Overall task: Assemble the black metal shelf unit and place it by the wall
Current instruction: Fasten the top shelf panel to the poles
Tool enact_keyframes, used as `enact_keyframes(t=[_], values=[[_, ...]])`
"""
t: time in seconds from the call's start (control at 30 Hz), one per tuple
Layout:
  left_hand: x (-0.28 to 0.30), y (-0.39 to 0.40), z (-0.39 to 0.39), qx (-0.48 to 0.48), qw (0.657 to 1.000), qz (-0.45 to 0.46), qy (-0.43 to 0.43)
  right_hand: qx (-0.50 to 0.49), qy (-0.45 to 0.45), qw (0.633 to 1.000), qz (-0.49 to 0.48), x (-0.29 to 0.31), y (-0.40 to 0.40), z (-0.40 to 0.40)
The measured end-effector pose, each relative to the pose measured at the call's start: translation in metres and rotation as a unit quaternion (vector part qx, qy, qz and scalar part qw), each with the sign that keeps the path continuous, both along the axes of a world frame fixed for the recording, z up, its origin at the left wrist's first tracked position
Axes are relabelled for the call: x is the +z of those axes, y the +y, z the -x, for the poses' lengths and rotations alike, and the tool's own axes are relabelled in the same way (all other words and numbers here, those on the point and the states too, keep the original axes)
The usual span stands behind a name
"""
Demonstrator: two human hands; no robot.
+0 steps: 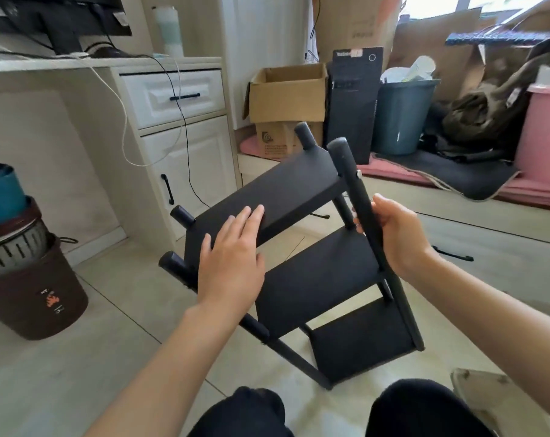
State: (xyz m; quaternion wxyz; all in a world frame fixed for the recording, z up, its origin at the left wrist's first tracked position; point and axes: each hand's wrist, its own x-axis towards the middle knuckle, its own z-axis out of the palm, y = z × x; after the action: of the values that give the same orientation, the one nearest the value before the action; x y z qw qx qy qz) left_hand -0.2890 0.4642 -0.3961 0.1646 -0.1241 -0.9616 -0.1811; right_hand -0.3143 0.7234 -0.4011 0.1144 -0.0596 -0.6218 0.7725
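Kneeling on the tiled floor (94, 357), the person has both knees at the bottom edge of the view. Just beyond them the black shelf unit (302, 279) stands tilted, its top leaning away and to the left, three boards fitted between four round posts. Left hand (232, 257) lies flat, fingers straight, on the top board (267, 197). Right hand (396, 234) curls round the near right post (362, 209) and grips it.

Near left: brown bin (34, 298) on the floor, holding a grey slotted basket (12, 247) with a teal pot (1, 197) stacked in it. Open tile lies between bin and shelf unit, and to the right of the unit up to a pale low platform (488, 234).

Left, further back: white table (103, 61) with a drawer cabinet (179, 137) beneath; black and white cables hang across the cabinet front. A monitor base and a pale bottle (169, 29) stand on top.

Far side, along the wall: open cardboard box (286, 93), contents not visible; black computer tower (352, 105); blue bin (403, 115) holding white scraps; dark clothing heaped beside a pink tub (544, 130).
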Motion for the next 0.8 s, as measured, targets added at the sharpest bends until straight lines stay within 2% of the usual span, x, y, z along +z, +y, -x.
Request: enact_keyframes(t=[0.17, 0.33, 0.47, 0.6, 0.8], values=[[0.0, 0.025, -0.001, -0.009, 0.998, 0.051, 0.041, -0.001, -0.021, 1.0, 0.019, -0.004, 0.03, 0.001], [0.01, 0.056, 0.003, 0.002, 0.998, 0.063, 0.007, -0.048, 0.013, 0.998, 0.046, -0.008, 0.052, 0.003], [0.013, 0.097, 0.005, -0.007, 0.995, 0.095, 0.018, -0.112, 0.007, 0.992, 0.051, -0.013, 0.076, 0.003], [0.018, 0.143, 0.012, -0.032, 0.991, 0.126, 0.01, -0.206, -0.074, 0.974, -0.062, -0.023, 0.113, 0.002], [0.026, 0.199, 0.012, -0.066, 0.983, 0.17, -0.01, -0.255, -0.123, 0.943, -0.174, -0.026, 0.156, -0.019]])
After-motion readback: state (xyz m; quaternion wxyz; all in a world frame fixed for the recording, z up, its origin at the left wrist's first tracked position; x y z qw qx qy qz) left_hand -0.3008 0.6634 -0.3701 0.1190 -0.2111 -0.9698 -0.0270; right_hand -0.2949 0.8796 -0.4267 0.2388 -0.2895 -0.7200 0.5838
